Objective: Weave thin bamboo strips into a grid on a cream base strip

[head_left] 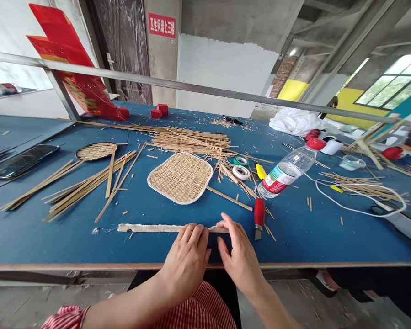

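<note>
A narrow off-white cloth strip with frayed edges lies flat along the front of the blue table. My left hand presses down over the strip, its fingers together and curled on it. At the strip's right end is my right hand, with thumb and index finger apart and fingertips touching or just above the cloth. Beyond both hands lies a woven bamboo fan with a white bound edge and a thin handle pointing right. A red-handled knife rests to the right of my right hand, blade toward me.
A water bottle stands tilted in view behind the knife, near rolls of white tape and green tape. Bamboo strips are piled at the back and left. A smaller woven piece and a phone lie left.
</note>
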